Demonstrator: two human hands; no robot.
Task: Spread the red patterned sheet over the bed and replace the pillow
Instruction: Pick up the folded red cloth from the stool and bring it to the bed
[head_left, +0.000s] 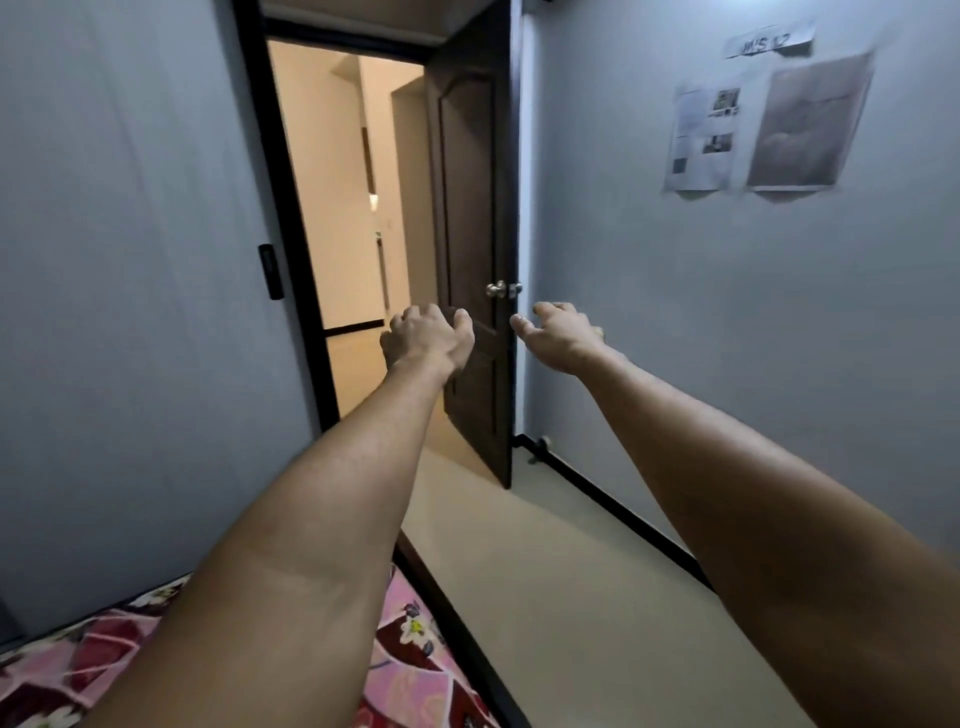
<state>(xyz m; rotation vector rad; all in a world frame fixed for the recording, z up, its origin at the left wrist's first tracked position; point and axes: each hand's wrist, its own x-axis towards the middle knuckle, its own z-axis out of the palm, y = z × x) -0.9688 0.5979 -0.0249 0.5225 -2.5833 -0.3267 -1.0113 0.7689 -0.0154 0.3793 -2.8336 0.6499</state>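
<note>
The red patterned sheet (410, 654), pink and dark red with flowers, lies on the bed in the bottom left corner, partly hidden under my left forearm. Both my arms are stretched out forward at chest height, far above the sheet. My left hand (428, 335) has its fingers curled loosely and holds nothing. My right hand (558, 332) is held palm down with fingers apart and is empty too. No pillow is in view.
A dark wooden door (470, 249) stands open ahead onto a lit hallway. Grey walls close in on both sides; papers (753, 130) are taped on the right wall. Beige floor (571, 597) runs beside the bed's dark edge (452, 613).
</note>
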